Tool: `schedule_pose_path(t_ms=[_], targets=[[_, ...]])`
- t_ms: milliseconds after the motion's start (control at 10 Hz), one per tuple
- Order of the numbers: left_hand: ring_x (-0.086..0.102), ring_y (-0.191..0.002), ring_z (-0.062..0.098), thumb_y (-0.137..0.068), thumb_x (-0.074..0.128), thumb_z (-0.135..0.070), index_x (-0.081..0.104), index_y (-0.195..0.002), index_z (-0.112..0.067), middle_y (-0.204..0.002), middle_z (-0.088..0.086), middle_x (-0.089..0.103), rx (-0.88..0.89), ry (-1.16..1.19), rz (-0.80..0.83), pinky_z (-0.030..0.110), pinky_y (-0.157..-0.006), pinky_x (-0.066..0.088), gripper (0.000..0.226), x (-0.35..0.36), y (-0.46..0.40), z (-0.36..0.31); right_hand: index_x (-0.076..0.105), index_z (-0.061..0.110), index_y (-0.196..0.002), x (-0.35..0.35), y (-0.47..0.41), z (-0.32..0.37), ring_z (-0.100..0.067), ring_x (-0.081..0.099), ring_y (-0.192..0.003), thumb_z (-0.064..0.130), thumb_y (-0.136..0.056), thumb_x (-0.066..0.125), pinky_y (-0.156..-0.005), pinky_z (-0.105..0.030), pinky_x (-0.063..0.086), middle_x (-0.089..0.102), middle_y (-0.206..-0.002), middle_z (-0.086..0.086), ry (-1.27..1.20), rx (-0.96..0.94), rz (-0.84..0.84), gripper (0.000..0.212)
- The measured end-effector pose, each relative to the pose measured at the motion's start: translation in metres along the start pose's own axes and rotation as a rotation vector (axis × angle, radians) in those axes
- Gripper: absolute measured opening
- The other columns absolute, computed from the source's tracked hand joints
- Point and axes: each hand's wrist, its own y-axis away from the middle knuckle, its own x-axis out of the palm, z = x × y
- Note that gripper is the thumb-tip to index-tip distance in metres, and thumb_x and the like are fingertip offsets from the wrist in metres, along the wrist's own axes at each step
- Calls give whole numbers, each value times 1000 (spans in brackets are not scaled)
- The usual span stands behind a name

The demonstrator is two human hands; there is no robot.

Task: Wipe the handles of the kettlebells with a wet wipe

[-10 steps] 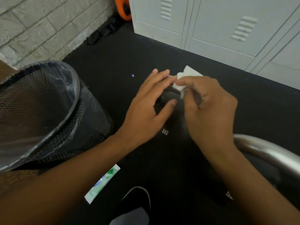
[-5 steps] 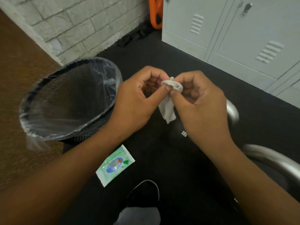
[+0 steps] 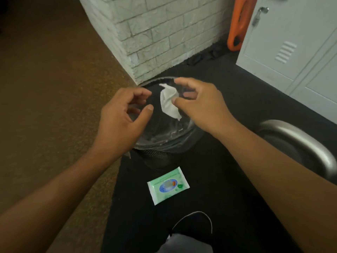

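Note:
A crumpled white wet wipe hangs over the mouth of the black mesh bin, which has a clear liner. My right hand hovers over the bin with its fingers spread, the thumb tip right beside the wipe and no finger curled around it. My left hand is over the bin's left rim, fingers loosely curved and holding nothing. A kettlebell's silver handle arches at the right edge, partly hidden by my right forearm.
A green wet wipe pack lies on the black mat just before the bin. My dark shoe is below it. White lockers, an orange object and a white brick pillar stand behind. Brown carpet lies to the left.
Both hands carried the wipe from the kettlebell handle to above the bin. They pinched it together half a second ago; now they have parted and the wipe hangs loose over the bin.

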Motion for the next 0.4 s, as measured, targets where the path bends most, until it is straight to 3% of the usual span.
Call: schedule_pose_path(t_ms=[100, 200, 300, 400], targets=[[64, -108, 9, -97, 67, -28, 63, -124, -28, -115, -4, 62, 1, -42, 22, 29, -92, 57, 27, 2, 5, 6, 60, 31, -145, 2, 14, -7, -5, 58, -128, 32, -94, 77, -99, -14, 47, 64, -141, 6, 88, -39, 45, 54], [61, -114, 6, -97, 63, -42, 59, -127, -32, -121, -8, 58, -38, -28, 74, 35, -95, 57, 31, 20, 7, 0, 51, 29, -153, -7, 32, -16, -1, 49, -136, 43, -93, 76, -91, 3, 33, 53, -154, 8, 111, -68, 21, 67], [58, -117, 3, -95, 56, -56, 58, -130, -34, -125, -10, 56, -37, 3, 108, 34, -96, 55, 41, 46, 0, -16, 46, 24, -157, -27, 44, -27, 3, 43, -138, 47, -92, 75, -94, 8, 26, 47, -159, 7, 144, -99, -35, 75], [57, -117, 6, -95, 56, -56, 57, -133, -29, -127, -8, 53, 64, -38, 137, 33, -97, 54, 46, 73, -13, -37, 43, 25, -158, -54, 54, -37, -3, 36, -145, 51, -93, 73, -98, 6, 20, 44, -161, 7, 199, -43, -126, 76]])
